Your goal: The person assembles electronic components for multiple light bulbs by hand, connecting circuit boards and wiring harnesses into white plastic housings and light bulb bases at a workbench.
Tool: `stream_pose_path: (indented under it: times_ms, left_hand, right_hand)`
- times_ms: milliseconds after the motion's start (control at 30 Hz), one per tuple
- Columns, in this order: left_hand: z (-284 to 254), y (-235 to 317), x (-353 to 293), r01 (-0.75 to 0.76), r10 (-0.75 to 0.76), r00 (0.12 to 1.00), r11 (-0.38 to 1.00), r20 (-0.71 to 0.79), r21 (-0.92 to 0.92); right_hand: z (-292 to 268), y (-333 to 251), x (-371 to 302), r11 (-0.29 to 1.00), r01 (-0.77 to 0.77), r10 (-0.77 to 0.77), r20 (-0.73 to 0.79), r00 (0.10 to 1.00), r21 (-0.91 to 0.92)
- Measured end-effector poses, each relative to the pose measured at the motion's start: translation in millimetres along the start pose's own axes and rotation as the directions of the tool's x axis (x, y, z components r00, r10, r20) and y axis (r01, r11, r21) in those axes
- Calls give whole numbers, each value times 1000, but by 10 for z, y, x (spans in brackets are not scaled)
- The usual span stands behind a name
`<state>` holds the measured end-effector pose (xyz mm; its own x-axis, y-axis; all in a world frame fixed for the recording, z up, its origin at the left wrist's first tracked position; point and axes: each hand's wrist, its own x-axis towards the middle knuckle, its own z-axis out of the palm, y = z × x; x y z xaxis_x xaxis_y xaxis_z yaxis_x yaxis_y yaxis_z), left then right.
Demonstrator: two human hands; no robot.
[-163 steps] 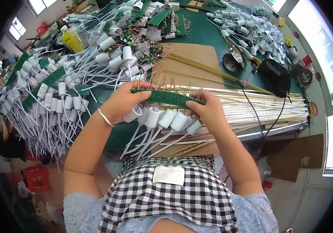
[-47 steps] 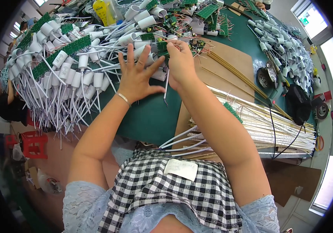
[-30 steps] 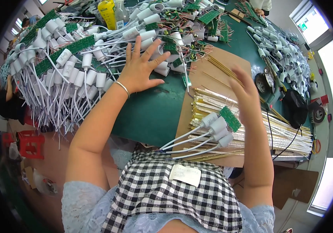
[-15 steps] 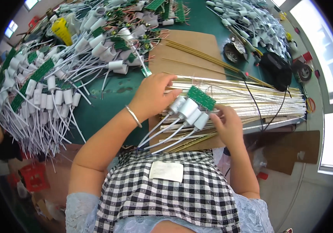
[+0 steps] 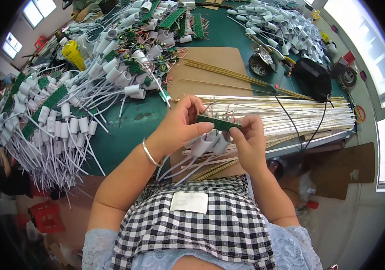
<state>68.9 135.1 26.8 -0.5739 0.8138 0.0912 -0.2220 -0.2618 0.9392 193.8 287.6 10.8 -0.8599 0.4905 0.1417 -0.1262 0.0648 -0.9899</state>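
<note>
Between my two hands is a narrow green circuit board [image 5: 220, 123], tilted nearly edge-on, with thin reddish wires rising from it. My left hand [image 5: 184, 125] pinches its left end between thumb and fingers. At the right end, my right hand [image 5: 251, 140] grips it the same way. Below the board hang white cylindrical housings [image 5: 201, 145], partly hidden by board and fingers. White cables [image 5: 174, 173] trail from them toward the checked apron. Under all this lies a layer of long, thin whitish strips [image 5: 295, 114].
A large heap of white cylinders with cables [image 5: 60, 128] and green boards covers the left. Another white heap [image 5: 287, 31] lies far right. Brass-coloured rods [image 5: 224, 72] rest on a brown board [image 5: 230, 53]. A metal dish [image 5: 259, 67], black bag [image 5: 311, 77] and tape roll [image 5: 346, 76] sit right.
The board has tipped from showing its flat face to nearly edge-on. Both hands have closed on its ends, and the cylinders now hang lower beneath it.
</note>
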Motion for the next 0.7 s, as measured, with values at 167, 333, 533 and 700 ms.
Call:
stream_pose_path:
  times_ms: [167,333,533,700]
  left_hand:
    - [-56,153,-54,72,-68,997,983,-33,169]
    - [-84,-12,-11,107,-51,970,967,-238,230]
    - [-307,28,-100,210,-241,966,943,-95,-259]
    - [-267,-164,5,130,-175,911,981,-373,-142]
  right_hand:
    - [194,-129,230,988,-143,153,386,910,-55]
    - [531,39,402,963,-66,147,304,941,-261]
    - [494,-95,520,940,-325,329,540,774,-107]
    - [728,115,652,939,-197,298,383,874,-280]
